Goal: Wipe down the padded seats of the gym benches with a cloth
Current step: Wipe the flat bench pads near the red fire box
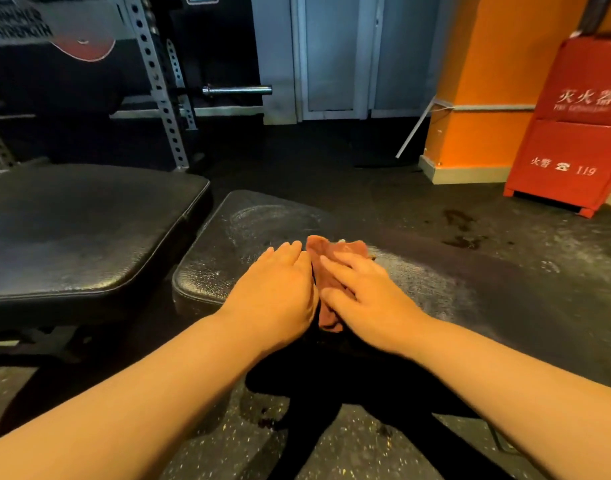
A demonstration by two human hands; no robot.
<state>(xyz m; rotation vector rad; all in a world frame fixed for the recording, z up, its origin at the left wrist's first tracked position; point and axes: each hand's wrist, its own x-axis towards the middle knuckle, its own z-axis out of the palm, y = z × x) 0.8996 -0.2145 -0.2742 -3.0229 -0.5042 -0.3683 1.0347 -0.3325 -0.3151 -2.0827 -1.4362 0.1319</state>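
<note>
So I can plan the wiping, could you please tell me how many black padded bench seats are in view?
2. One black padded seat lies at the left, untouched; the other black padded seat is in the centre, under both hands and the reddish-brown cloth. Others may lie out of frame.

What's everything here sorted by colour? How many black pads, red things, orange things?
Black: 2, the left bench pad and the seat pad under the hands.
Red: 1, the fire extinguisher cabinet.
Reddish-brown: 1, the cloth beneath the left hand and right hand.
Orange: 1, the pillar.
Total: 5
</note>
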